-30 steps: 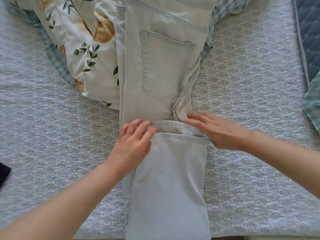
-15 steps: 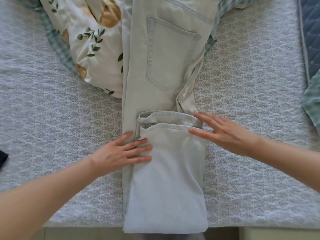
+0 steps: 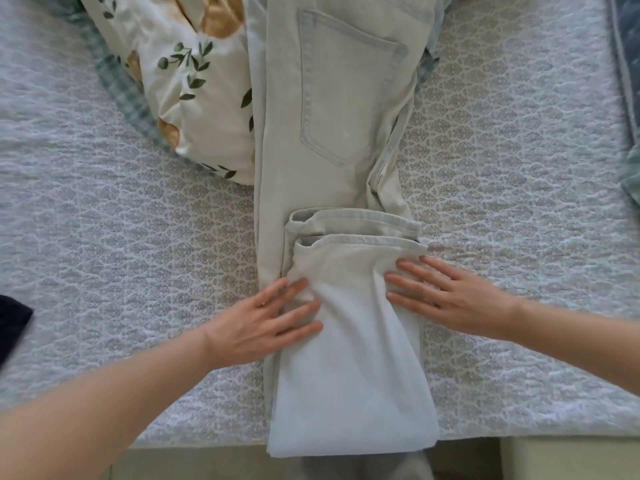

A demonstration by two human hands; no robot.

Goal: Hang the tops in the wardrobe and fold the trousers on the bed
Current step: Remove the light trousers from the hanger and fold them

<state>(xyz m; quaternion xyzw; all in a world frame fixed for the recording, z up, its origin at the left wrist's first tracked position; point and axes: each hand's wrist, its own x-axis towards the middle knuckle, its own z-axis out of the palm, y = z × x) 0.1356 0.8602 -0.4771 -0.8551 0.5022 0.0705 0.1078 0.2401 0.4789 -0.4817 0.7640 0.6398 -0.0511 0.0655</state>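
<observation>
The trousers [image 3: 332,133], pale denim, lie flat on the bed [image 3: 138,237] in a strip from 12 o'clock to 6 o'clock. The legs are folded back up over themselves. The fold sits at 6 o'clock, just past the near edge of the bed, and the two hems [image 3: 356,233] lie across the middle of the view, one just above the other. A back pocket [image 3: 346,91] faces up toward 12 o'clock.

The left hand [image 3: 263,320], at 7 o'clock, lies palm down with fingers straight and spread. Its fingertips press on the left edge of the folded legs and it grips nothing. The right hand [image 3: 446,299], at 4 o'clock, is also flat, fingers straight and a little apart, resting on the right edge of the folded legs just below the hems. It holds nothing either.

At 11 o'clock a pillow [image 3: 194,81] with a leaf print touches the left side of the trousers. A dark cloth [image 3: 12,323] shows at the 9 o'clock edge. A blue quilted cover [image 3: 623,46] lies at 2 o'clock, with a checked cloth [image 3: 632,181] at 3 o'clock.
</observation>
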